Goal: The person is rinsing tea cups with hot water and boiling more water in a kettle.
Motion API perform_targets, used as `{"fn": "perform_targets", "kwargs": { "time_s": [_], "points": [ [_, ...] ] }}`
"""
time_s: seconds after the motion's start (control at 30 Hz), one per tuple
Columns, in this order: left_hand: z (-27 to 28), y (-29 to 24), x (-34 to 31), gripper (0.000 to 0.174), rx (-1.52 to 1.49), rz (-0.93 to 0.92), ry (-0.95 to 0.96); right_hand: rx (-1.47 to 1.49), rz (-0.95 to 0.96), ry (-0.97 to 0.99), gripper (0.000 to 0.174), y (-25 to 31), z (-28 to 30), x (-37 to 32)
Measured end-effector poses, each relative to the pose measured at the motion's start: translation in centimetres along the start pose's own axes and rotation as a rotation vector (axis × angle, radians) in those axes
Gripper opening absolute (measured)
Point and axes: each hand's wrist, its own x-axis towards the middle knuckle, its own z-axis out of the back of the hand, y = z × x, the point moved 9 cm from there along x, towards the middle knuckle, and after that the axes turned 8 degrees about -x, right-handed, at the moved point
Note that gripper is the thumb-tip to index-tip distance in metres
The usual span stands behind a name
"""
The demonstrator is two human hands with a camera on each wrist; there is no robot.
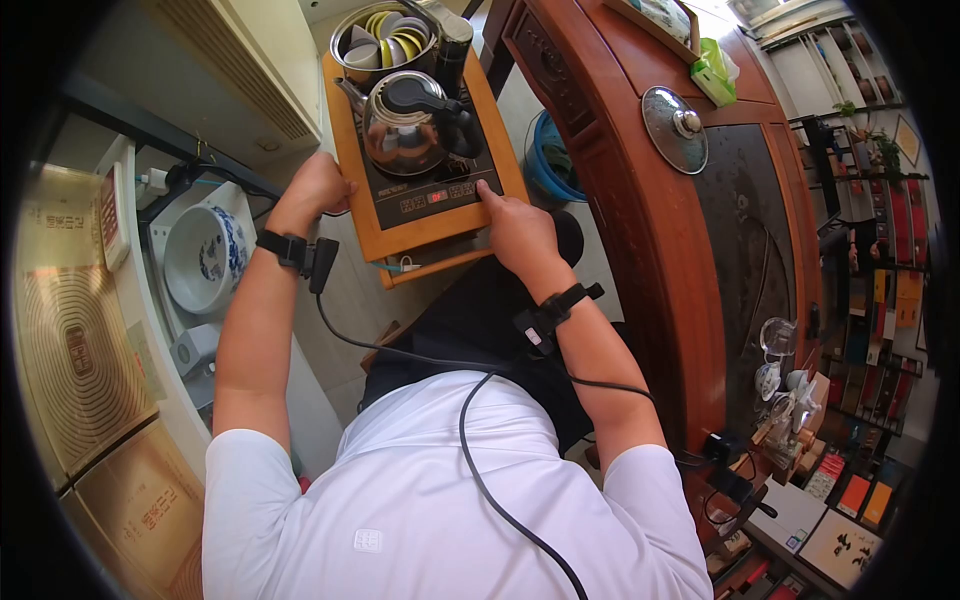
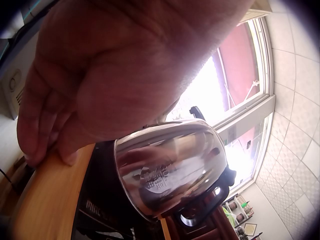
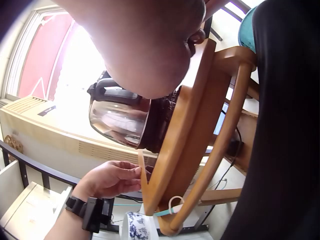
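A wooden stand (image 1: 440, 243) holds a black induction cooker (image 1: 425, 200) with a small lit red display. On the cooker is a shiny steel kettle (image 1: 400, 135) with a black handle. My left hand (image 1: 318, 187) grips the stand's left edge, thumb and fingers pinching the wood (image 2: 55, 190) in the left wrist view. My right hand (image 1: 525, 235) is at the front right corner of the stand, thumb on the cooker's panel beside the buttons. Its other fingers (image 3: 197, 37) curl at the wooden edge, mostly hidden behind the hand.
Behind the kettle stands a steel pot (image 1: 345, 45) of cups beside a dark canister (image 1: 452, 50). A blue bucket (image 1: 550, 160) sits on the floor at right. The wooden desk (image 1: 640, 250) bears a glass lid (image 1: 675, 130). At left is a blue-and-white basin (image 1: 205, 260). Cables cross my lap.
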Motion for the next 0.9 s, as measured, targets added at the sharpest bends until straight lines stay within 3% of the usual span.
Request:
{"fn": "perform_targets", "kwargs": {
  "time_s": [0.1,0.2,0.4,0.5,0.6,0.9],
  "points": [
    [0.1,0.2,0.3,0.017,-0.010,-0.007,-0.003,0.051,0.003,0.007,0.051,-0.5,0.5,0.8],
    [0.0,0.4,0.5,0.018,0.024,-0.024,-0.013,0.119,-0.018,-0.141,0.050,-0.9,2.0,0.8],
    [-0.1,0.3,0.5,0.018,0.034,-0.003,-0.006,0.137,-0.024,-0.151,0.050,0.2,2.3,0.4],
    [0.0,0.2,0.2,0.017,-0.003,-0.012,-0.006,0.134,0.091,-0.125,0.052,2.7,1.9,0.3],
    [0.0,-0.1,-0.1,0.017,-0.029,-0.011,-0.006,0.064,0.169,0.028,0.057,5.7,1.0,0.2],
    [0.1,0.2,0.1,0.017,-0.026,-0.010,-0.001,-0.024,0.199,0.130,0.059,8.4,-1.1,1.4]
  ]
}}
